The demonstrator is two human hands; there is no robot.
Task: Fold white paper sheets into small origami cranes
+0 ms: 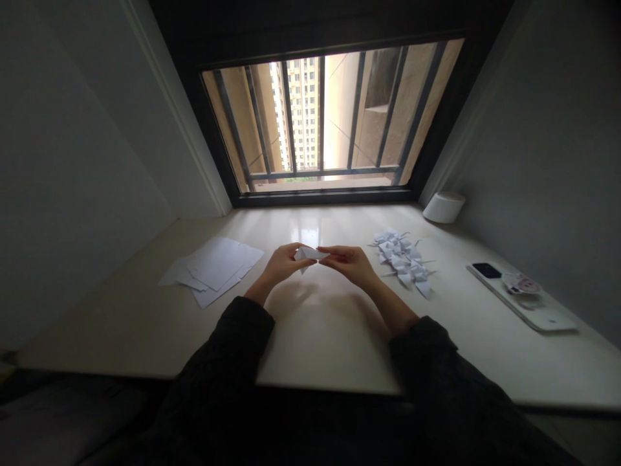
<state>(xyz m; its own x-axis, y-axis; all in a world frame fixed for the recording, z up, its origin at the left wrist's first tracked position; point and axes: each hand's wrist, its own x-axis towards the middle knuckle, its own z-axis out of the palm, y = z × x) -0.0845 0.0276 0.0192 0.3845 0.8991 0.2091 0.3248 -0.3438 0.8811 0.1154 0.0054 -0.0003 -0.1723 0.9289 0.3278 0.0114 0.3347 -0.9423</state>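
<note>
Over the pale counter [320, 343], the left hand [284, 265] and right hand [347, 265] pinch a folded white paper [308, 254] between them, with loose sheets [213, 272] on one side and a heap of paper cranes [400, 262] on the other

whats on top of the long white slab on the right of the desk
A black rectangular phone and a round pink-and-white printed disc lie on the long white slab. The slab's surface beneath them is hidden.

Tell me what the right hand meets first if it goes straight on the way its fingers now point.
The folded white paper, which its fingertips appear to be touching. Beyond that lies the left hand, which holds the paper's other side, though depth is hard to judge from this view.
</note>
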